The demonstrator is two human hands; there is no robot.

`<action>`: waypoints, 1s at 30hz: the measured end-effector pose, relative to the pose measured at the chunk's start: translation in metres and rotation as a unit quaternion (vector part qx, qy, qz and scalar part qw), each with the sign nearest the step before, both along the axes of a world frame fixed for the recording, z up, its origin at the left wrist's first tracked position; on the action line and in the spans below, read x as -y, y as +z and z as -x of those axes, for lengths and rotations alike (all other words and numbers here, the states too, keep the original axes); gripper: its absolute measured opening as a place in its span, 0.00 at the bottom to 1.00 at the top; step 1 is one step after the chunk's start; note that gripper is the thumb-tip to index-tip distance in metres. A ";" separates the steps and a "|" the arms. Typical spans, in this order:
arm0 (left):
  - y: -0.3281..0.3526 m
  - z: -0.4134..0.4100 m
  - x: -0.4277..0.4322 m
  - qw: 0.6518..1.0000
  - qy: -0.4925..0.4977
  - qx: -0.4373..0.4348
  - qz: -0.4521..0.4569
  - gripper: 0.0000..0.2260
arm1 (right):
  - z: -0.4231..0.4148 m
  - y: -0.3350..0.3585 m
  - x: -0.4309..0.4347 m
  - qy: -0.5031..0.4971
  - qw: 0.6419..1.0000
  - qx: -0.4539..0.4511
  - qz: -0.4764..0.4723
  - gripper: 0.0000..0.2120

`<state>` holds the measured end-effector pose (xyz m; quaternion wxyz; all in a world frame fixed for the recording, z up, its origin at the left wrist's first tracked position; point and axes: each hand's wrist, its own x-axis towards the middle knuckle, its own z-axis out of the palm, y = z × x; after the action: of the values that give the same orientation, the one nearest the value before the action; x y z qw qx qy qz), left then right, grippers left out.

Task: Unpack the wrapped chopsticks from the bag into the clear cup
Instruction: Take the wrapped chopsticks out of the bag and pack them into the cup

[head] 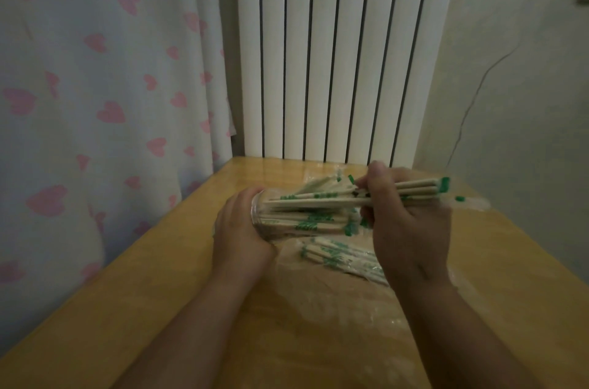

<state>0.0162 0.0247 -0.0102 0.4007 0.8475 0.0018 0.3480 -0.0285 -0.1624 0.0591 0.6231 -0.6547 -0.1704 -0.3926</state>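
L grip [242,226] wraps the cup [280,229], tipped sideways. R grip [411,226] pinches a chopstick bundle [414,186], tips in cup mouth betw. grips. More chopsticks [341,256] in bag [318,309] just under R grip, on desk [159,293].

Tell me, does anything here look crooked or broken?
Yes. The clear cup lies tipped sideways in the left hand instead of standing, while the right hand holds wrapped chopsticks partly inside it. Also, a thin crack runs down the wall on the right.
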 end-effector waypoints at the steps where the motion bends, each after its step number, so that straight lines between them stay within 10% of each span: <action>1: -0.001 0.000 0.000 1.000 -0.001 -0.001 -0.003 0.38 | -0.001 0.000 -0.001 0.002 1.000 -0.013 0.001 0.14; 8: 0.001 0.002 0.004 0.999 -0.005 -0.007 -0.031 0.36 | -0.004 -0.008 -0.006 0.104 0.975 -0.167 0.101 0.14; 24: 0.001 0.003 0.005 0.999 -0.005 0.007 -0.040 0.35 | -0.008 -0.008 0.003 0.216 0.959 -0.169 -0.072 0.11; 30: 0.001 0.003 0.003 1.000 -0.002 0.000 -0.026 0.36 | -0.009 -0.011 0.002 -0.034 0.999 -0.037 -0.011 0.07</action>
<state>0.0129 0.0212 -0.0092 0.3797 0.8576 -0.0090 0.3468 -0.0194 -0.1648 0.0485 0.6226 -0.6671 -0.1209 -0.3908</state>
